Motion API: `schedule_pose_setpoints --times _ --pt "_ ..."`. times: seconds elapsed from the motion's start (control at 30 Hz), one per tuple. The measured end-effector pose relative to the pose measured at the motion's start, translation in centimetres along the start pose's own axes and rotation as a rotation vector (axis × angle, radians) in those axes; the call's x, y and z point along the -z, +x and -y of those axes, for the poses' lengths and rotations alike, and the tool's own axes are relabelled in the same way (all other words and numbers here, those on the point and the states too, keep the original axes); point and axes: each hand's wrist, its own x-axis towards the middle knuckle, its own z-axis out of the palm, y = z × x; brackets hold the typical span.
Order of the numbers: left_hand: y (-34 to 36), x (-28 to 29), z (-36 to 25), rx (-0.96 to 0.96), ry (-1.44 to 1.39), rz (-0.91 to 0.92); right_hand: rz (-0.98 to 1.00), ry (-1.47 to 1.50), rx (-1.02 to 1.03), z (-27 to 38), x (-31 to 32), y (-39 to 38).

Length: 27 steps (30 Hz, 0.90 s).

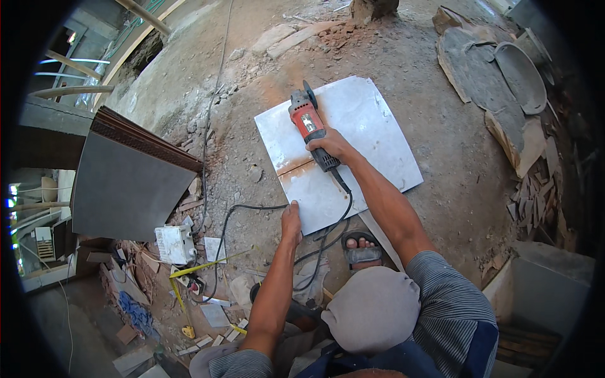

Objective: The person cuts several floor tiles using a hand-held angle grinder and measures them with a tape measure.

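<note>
Beneath everything runs dusty brown ground (435, 126), and on it, in front of you, lies the white tile (375, 135), a broad, pale square set at a slant, with scuffs and a few brownish specks on its face. To your left, large dark grey tiles (132, 179) lean together in a stack. Over the left half of your white tile is the angle grinder (304, 120), red in the body with a dark grey head and a black rear handle; its head points away from you, and whether its underside touches the tile you cannot tell from here.

Your right arm reaches forward and inward, and your right hand (331, 143) has its fingers wrapped closed around the grinder, where red body meets black handle. Your left arm comes up straighter, and your left hand (290, 222) is at the tile's left edge near the corner closest to you, thumb laid on the face; its other fingers are hidden, so how far they close cannot be told.

Smaller still, a dark line (295, 169) edged with reddish-brown dust runs in from that left edge, and the grinder's black disc (310, 94) stands on edge beside its head.
</note>
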Motion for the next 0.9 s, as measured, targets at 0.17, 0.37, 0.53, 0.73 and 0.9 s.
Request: schedule_pose_setpoints --times 0.17,0.37,0.53,0.73,0.9 --pt "0.0 0.0 -0.1 -0.017 0.012 0.002 0.002 0.015 0.021 0.5 -0.1 0.7" --pt "0.3 0.2 0.4 -0.014 -0.001 -0.012 0.009 0.029 0.006 0.2 -0.2 0.1" --pt "0.6 0.3 0.6 -0.013 0.013 0.003 -0.032 -0.035 0.028 -0.5 0.0 -2.0" --pt "0.3 0.2 0.1 -0.020 0.021 0.006 -0.032 -0.041 0.051 -0.8 0.0 -1.8" --pt "0.0 0.0 -0.1 -0.003 -0.010 0.009 -0.015 0.007 -0.015 -0.6 -0.1 -1.0"
